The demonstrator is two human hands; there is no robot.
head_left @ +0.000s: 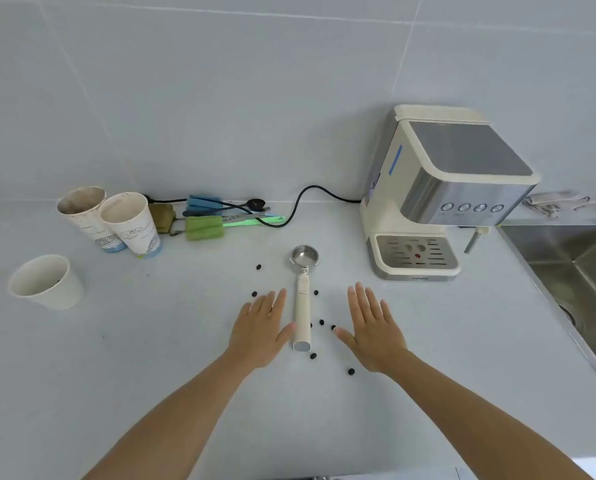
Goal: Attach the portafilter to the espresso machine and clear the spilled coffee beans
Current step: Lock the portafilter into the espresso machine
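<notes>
A portafilter [302, 303] with a cream handle and steel basket lies on the pale counter, handle toward me. Several dark coffee beans [321, 322] are scattered around it. My left hand [260, 330] rests flat just left of the handle, thumb touching it. My right hand [372, 329] lies flat to the right, thumb tip beside a bean. Both hands hold nothing. The cream and steel espresso machine [441, 188] stands at the back right, its group head empty above the drip tray [416, 256].
A white paper cup [45, 282] sits far left; two used printed cups [130, 223] stand behind it. Cleaning sponges and brushes [204, 227] and a black power cord [303, 199] lie along the wall. A steel sink [573, 271] opens at the right edge.
</notes>
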